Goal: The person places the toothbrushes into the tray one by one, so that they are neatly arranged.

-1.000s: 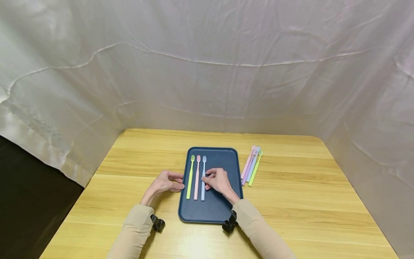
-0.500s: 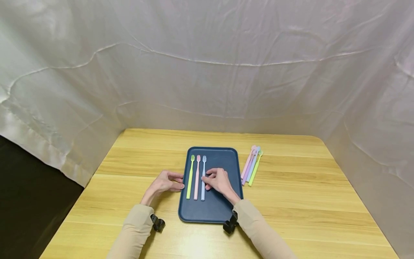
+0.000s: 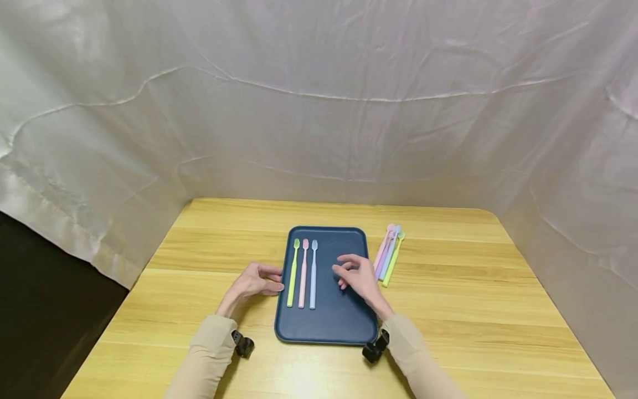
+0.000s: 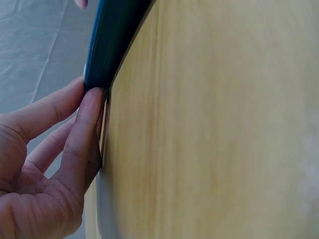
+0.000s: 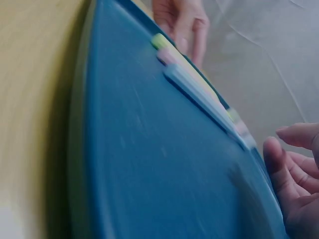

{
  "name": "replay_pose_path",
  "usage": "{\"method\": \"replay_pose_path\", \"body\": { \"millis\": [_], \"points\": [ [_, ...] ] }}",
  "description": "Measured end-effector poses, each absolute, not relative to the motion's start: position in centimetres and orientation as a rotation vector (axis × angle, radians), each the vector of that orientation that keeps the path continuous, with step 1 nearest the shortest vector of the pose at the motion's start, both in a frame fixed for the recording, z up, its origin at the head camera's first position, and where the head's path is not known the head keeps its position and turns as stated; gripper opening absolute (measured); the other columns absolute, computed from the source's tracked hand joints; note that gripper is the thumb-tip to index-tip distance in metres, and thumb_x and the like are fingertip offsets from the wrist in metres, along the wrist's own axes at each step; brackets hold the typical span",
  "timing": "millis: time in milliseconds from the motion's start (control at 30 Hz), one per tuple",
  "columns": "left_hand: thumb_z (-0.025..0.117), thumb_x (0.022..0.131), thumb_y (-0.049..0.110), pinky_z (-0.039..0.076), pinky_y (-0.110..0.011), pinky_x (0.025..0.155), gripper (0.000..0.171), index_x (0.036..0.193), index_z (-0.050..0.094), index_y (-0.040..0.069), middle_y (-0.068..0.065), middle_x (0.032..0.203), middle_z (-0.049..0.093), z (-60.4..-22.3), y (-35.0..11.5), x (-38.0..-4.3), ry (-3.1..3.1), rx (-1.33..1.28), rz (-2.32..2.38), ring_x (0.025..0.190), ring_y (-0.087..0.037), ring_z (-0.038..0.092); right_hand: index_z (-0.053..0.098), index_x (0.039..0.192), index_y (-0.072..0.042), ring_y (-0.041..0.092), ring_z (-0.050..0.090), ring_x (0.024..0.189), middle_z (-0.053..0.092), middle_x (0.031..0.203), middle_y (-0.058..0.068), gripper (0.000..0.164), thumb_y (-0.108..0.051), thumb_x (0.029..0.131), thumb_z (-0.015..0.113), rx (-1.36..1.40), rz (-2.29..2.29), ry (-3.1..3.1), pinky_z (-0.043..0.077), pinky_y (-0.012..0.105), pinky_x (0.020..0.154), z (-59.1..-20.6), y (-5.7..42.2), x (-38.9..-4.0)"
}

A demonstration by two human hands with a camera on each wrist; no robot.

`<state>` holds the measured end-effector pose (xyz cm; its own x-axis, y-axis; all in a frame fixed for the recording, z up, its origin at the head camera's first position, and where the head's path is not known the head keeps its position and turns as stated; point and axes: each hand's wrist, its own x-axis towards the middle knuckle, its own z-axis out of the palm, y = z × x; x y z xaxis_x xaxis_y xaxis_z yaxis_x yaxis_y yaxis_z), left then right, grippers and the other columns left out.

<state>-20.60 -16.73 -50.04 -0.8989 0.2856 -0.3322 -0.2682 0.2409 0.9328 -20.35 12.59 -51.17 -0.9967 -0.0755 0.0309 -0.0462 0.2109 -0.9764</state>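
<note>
Three toothbrushes lie side by side on a dark blue tray (image 3: pixel 329 324): a yellow-green toothbrush (image 3: pixel 292 280), a pink toothbrush (image 3: pixel 303 280) and a light blue toothbrush (image 3: pixel 313 280), heads pointing away. At the tray's left rim, my left hand (image 3: pixel 256 280) pinches the edge between thumb and fingers, as the left wrist view shows close up. My right hand (image 3: pixel 360 277) hovers over the tray's right half with nothing in it, thumb and index finger apart, to the right of the light blue toothbrush.
On the wooden table (image 3: pixel 473 288), just right of the tray, a loose bunch of toothbrushes (image 3: pixel 390 255) in pink, purple, blue and yellow-green lies partly behind my right hand. Pale cloth (image 3: pixel 319 138) hangs behind the table and along its sides.
My right hand has let go of the light blue toothbrush and moved right, toward the loose bunch. The left hand and the tray have stayed in place.
</note>
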Motion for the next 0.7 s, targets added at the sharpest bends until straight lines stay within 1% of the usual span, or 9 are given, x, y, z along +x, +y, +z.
{"method": "replay_pose_path", "body": {
  "millis": [100,167,267,333,433,567,700],
  "points": [
    [0.076,0.081,-0.008,0.067,-0.035,0.082,0.056,0.132,0.055,-0.017,-0.022,0.104,0.068,-50.1,-16.7,-20.6,2.088,0.001,1.695,0.078,-0.015,0.071,0.064,0.120,0.009,0.008,0.060,0.050,0.067,0.083,0.027,0.034,-0.009,0.092,0.072,-0.092,-2.057,2.410,0.058,0.024,0.046,-51.1,14.2,-20.3],
    [0.076,0.081,-0.007,0.067,-0.035,0.081,0.056,0.132,0.055,-0.016,-0.020,0.104,0.068,-50.0,-16.7,-20.5,2.094,-0.001,1.690,0.079,-0.015,0.071,0.063,0.120,0.011,0.007,0.059,0.049,0.066,0.081,0.024,0.035,-0.008,0.093,0.071,-0.071,-2.108,2.431,0.057,0.023,0.045,-51.1,15.3,-20.2],
    [0.076,0.081,-0.007,0.067,-0.035,0.081,0.056,0.132,0.055,-0.016,-0.020,0.104,0.069,-49.9,-16.8,-20.5,2.097,0.004,1.687,0.079,-0.015,0.071,0.063,0.119,0.013,0.006,0.058,0.048,0.065,0.074,0.013,0.033,-0.005,0.093,0.070,-0.004,-2.182,2.447,0.054,0.021,0.042,-51.1,17.1,-20.2],
    [0.076,0.081,-0.007,0.067,-0.035,0.082,0.056,0.133,0.055,-0.016,-0.021,0.105,0.069,-49.9,-16.9,-20.4,2.099,0.016,1.686,0.079,-0.015,0.071,0.063,0.120,0.012,0.005,0.056,0.047,0.063,0.072,0.003,0.032,-0.003,0.093,0.069,0.086,-2.232,2.418,0.052,0.019,0.040,-51.0,18.4,-20.2],
    [0.076,0.081,-0.007,0.067,-0.035,0.081,0.056,0.133,0.054,-0.016,-0.022,0.105,0.068,-50.0,-16.9,-20.5,2.101,0.022,1.684,0.079,-0.015,0.071,0.062,0.121,0.011,0.005,0.055,0.047,0.060,0.070,-0.006,0.033,-0.002,0.092,0.069,0.248,-2.279,2.370,0.048,0.018,0.038,-51.1,20.3,-20.1],
    [0.076,0.081,-0.007,0.067,-0.034,0.081,0.057,0.133,0.055,-0.016,-0.022,0.106,0.068,-50.1,-16.8,-20.5,2.102,0.013,1.684,0.079,-0.015,0.072,0.061,0.124,0.008,0.004,0.054,0.047,0.060,0.070,-0.008,0.035,-0.006,0.092,0.069,0.389,-2.252,2.400,0.048,0.018,0.038,-51.5,22.6,-20.2],
    [0.076,0.081,-0.007,0.067,-0.034,0.081,0.057,0.133,0.054,-0.016,-0.023,0.107,0.068,-50.0,-16.8,-20.5,2.099,0.011,1.687,0.079,-0.016,0.072,0.063,0.124,0.006,0.004,0.054,0.046,0.062,0.068,-0.007,0.034,-0.008,0.093,0.068,0.414,-2.187,2.488,0.050,0.018,0.039,-52.0,24.1,-20.3]
  ]
}}
